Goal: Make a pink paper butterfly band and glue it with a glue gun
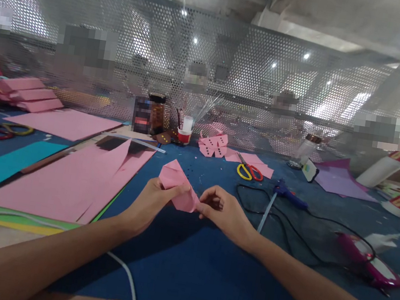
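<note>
A folded piece of pink paper [177,182] is held up above the dark blue table surface, near the middle of the view. My left hand [153,197] grips its left and lower side, with the thumb lying across the front of the paper. At the paper's lower right corner, my right hand [223,208] pinches the edge between thumb and fingers. The fingers behind the paper are partly hidden.
Large pink sheets [57,174] and a teal sheet [5,166] lie left. Scissors [249,171] rest beyond the hands. A blue glue gun [292,196] with a black cable and a magenta device [371,261] are on the right. A mesh partition [225,83] stands behind.
</note>
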Demonstrator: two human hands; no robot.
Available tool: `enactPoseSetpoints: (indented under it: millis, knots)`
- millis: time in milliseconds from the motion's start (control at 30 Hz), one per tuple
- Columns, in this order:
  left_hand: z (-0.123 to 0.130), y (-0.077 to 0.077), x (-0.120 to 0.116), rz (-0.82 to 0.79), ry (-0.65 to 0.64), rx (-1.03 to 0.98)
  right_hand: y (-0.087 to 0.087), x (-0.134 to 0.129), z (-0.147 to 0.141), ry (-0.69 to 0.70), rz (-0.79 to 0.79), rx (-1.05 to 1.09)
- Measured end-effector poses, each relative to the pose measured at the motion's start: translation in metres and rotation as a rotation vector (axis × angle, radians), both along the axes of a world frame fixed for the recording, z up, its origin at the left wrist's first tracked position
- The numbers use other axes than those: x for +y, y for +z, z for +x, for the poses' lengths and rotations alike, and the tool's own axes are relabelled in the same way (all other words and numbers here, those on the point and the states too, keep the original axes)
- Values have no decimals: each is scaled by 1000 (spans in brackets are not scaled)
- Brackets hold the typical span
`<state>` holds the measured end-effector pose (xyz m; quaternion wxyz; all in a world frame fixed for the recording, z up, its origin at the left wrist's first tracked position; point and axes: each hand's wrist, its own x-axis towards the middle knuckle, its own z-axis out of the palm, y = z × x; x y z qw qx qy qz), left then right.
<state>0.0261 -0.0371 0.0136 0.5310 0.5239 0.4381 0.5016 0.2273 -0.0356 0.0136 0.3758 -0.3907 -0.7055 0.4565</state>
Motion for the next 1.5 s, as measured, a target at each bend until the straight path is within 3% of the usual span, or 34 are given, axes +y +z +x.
enactPoseSetpoints:
  millis: [500, 667, 1500]
  knots:
    - [1, 2, -2, 37, -34, 11, -5, 6, 1, 44, -209, 90]
    - [1, 3, -3, 35, -107, 2, -4, 5, 3, 91, -179, 63]
    - [1, 2, -3, -3, -135, 16, -3, 5, 6, 129, -163, 37]
